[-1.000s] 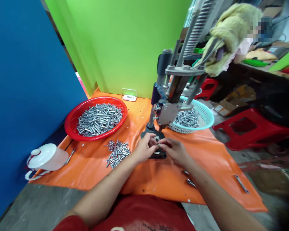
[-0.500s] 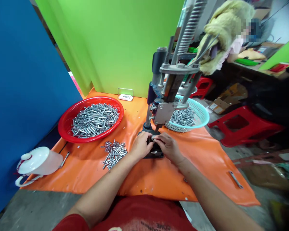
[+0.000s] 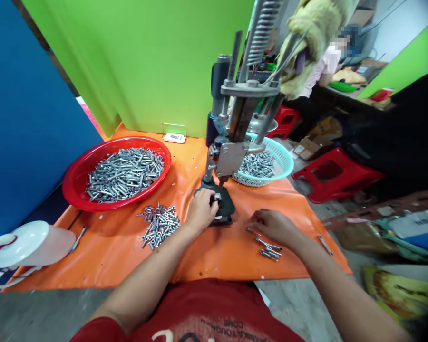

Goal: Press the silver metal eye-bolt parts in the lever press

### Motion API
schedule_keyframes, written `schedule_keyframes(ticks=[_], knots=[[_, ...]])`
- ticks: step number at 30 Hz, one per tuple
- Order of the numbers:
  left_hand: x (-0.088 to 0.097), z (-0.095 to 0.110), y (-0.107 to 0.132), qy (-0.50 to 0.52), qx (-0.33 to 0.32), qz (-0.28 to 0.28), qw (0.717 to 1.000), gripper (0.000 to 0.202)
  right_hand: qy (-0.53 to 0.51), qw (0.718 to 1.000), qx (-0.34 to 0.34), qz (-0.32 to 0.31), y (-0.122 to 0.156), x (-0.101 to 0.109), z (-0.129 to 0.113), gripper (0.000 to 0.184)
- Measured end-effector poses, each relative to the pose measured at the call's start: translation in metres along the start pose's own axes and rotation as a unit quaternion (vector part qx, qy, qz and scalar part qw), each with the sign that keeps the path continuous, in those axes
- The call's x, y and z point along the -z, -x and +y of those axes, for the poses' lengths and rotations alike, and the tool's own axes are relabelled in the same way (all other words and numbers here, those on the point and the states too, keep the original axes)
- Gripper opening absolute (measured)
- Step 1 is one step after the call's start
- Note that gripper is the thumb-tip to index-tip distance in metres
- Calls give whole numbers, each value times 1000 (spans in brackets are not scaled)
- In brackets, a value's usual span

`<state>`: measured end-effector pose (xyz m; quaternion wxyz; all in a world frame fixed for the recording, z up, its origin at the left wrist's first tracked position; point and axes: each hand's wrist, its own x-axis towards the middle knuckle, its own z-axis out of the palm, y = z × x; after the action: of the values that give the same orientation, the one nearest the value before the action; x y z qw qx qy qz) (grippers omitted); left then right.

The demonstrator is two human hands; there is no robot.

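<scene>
My left hand point(image 3: 202, 209) rests on the dark base point(image 3: 227, 205) of a bench press, its thumb and fingers closed beside a small metal fitting point(image 3: 217, 196). What those fingertips grip is hidden. My right hand point(image 3: 275, 226) hovers low over the orange sheet to the right of the press, fingers loosely bent and apart. Just below its fingertips is a thin metal sleeve point(image 3: 250, 230), apparently out of the grasp. Several similar sleeves point(image 3: 270, 250) lie in a small group nearer me. Above the base hangs the press's metal guard plate point(image 3: 231, 159).
Metal sleeves fill a red basin point(image 3: 69, 192) and a light-blue basket point(image 3: 287, 164); a loose pile point(image 3: 160, 224) lies left of the press. A white lidded jug point(image 3: 39, 242) stands at the left, a wrench point(image 3: 325, 245) at the right. Another person point(image 3: 319, 71) sits beyond.
My right hand has left the press base and moved right and toward me, over the sheet. My left hand has stayed at the base. The view has turned somewhat to the right.
</scene>
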<state>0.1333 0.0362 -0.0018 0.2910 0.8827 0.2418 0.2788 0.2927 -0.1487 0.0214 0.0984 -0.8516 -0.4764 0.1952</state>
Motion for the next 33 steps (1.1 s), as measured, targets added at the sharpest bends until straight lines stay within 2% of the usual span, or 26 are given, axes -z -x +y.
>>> schedule_keyframes(ticks=[4,6,8,10,13,16,19,24,29,33], knots=[[-4,1,1,20,10,23,999,19,36,998,22,48,21,-24,-1,24],[-7,1,3,48,5,37,998,25,-6,997,41,69,21,-32,-7,24],[-10,1,5,88,4,51,995,31,-102,990,39,86,14,-34,-14,24],[-13,0,6,128,14,66,989,32,-244,964,37,100,4,-31,-24,30],[-19,-3,4,174,34,88,980,17,-435,890,63,125,-17,-20,-42,42],[-22,-5,1,202,44,101,973,7,-514,838,87,158,-38,-13,-61,39],[-23,-6,0,212,49,104,970,6,-540,818,109,165,-56,-11,-73,38],[-23,-7,0,215,61,100,970,6,-544,816,106,165,-75,-15,-80,40],[-24,-7,1,214,60,104,970,6,-519,837,95,146,-77,-11,-82,41],[-22,-5,1,203,66,99,972,5,-474,860,105,159,-73,-5,-85,42]])
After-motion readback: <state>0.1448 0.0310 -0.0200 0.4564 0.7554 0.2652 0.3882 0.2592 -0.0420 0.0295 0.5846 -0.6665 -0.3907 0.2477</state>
